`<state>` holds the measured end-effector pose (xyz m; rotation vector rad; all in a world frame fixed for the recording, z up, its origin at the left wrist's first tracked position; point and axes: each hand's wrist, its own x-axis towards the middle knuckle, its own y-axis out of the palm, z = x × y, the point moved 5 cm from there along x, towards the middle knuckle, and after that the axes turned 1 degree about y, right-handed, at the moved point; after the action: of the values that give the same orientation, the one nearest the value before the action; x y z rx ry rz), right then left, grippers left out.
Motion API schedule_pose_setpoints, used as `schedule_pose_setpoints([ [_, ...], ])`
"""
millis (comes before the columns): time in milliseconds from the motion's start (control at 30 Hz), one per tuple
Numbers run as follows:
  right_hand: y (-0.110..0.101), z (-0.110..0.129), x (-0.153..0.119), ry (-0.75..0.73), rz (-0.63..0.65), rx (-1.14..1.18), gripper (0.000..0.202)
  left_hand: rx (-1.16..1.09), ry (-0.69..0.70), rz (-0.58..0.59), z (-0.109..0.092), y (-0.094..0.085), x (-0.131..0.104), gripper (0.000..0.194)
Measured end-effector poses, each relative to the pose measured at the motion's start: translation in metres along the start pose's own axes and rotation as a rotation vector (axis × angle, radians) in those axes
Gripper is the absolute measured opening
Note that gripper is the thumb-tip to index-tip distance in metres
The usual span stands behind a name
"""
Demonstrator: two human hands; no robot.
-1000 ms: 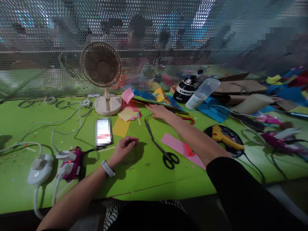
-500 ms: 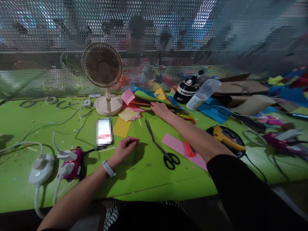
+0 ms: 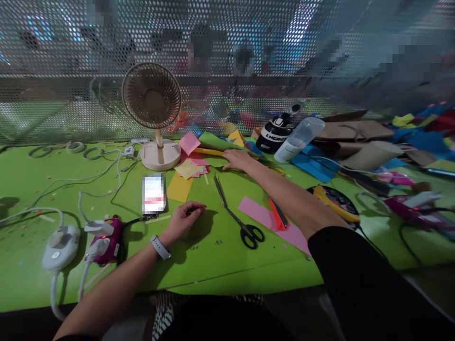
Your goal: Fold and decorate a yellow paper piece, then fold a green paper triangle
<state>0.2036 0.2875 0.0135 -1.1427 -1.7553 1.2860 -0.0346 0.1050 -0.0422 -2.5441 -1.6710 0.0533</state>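
Paper stack: laid at back of table, between fan and black bottle; green sheet seen on top, yellow edge below it.
Right hand: placed at stack's near edge, arm stretched forward, fingers partly bent; whether a sheet is gripped cannot be told.
Left hand: rested on table, fingers loosely curled, nothing seen held; watch worn on wrist.
Scissors: laid flat to the right of left hand, tips pointed away.
Pink strip: laid partly under right forearm, red cutter set on it.
Phone: placed beyond left hand, screen lit; yellow card laid beside it.
Glue gun: set on round black plate, partly hidden by right arm.
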Motion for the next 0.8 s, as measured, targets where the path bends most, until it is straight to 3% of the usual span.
schedule_pose_setpoints([
  [233, 0.002, 0.001, -0.002, -0.116, -0.024, -0.011, 0.059, -0.001, 0.003, -0.002, 0.003, 0.0, 0.001, 0.027],
  [433, 0.003, 0.009, -0.009, -0.198, -0.063, -0.03, 0.038, 0.029, 0.01, 0.0, -0.001, 0.0, 0.0, 0.027],
  [667, 0.003, 0.012, -0.012, -0.259, -0.085, -0.036, 0.042, 0.031, 0.005, 0.006, 0.001, 0.0, 0.0, 0.028],
  [800, 0.004, 0.016, -0.013, -0.272, -0.097, -0.031, 0.034, 0.022, 0.006, 0.004, -0.001, 0.0, 0.0, 0.027],
])
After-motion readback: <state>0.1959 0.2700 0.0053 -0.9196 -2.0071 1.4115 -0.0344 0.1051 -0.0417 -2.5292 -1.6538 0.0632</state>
